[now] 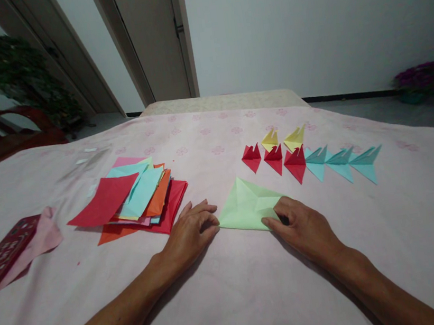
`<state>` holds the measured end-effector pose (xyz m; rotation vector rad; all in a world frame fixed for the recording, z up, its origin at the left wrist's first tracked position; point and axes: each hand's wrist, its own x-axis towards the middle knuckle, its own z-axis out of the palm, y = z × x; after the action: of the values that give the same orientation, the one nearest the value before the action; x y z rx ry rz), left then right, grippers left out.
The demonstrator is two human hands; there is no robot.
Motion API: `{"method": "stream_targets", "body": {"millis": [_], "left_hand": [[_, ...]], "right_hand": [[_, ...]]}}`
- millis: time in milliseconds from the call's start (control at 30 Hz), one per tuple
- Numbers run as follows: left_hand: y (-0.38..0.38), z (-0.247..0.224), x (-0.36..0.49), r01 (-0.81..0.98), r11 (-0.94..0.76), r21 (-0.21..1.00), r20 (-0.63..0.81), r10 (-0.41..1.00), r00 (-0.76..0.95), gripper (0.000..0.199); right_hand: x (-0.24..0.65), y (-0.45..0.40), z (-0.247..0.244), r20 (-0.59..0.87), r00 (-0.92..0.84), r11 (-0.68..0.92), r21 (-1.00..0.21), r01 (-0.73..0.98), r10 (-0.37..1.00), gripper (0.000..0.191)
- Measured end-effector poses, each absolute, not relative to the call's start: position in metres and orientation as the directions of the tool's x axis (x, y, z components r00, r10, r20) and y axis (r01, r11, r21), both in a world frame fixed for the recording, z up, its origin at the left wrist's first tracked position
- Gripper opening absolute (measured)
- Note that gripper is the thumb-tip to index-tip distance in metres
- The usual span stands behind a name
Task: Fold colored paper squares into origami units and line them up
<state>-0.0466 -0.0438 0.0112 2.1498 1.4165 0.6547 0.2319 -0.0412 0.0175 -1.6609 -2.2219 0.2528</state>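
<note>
A light green sheet of origami paper (247, 206), creased and partly folded, lies on the tablecloth between my hands. My left hand (193, 228) pinches its left corner between thumb and forefinger. On the right side, my right hand (305, 223) grips the paper near its lower edge, thumb in front and fingers curled behind. Part of the right corner is hidden under that hand. Beyond the sheet stand folded paper birds: red ones (295, 164), yellow ones (295, 139) and light blue ones (340, 164).
A loose stack of coloured paper (105, 198) lies left of my left hand. Farther left is a dark red patterned box (7, 254) on a pink cloth (45, 241). A clear plastic wrapper (85, 163) rests behind the stack. The pink flowered tablecloth (235, 298) covers the table.
</note>
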Motion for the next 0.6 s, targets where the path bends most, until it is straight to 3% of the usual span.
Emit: {"method": "stream_targets", "body": {"millis": [600], "left_hand": [[-0.049, 0.017, -0.031, 0.812, -0.337, 0.476, 0.178, 0.941, 0.287, 0.011]], "right_hand": [[0.23, -0.038, 0.02, 0.084, -0.192, 0.208, -0.292, 0.933, 0.978, 0.035]]}}
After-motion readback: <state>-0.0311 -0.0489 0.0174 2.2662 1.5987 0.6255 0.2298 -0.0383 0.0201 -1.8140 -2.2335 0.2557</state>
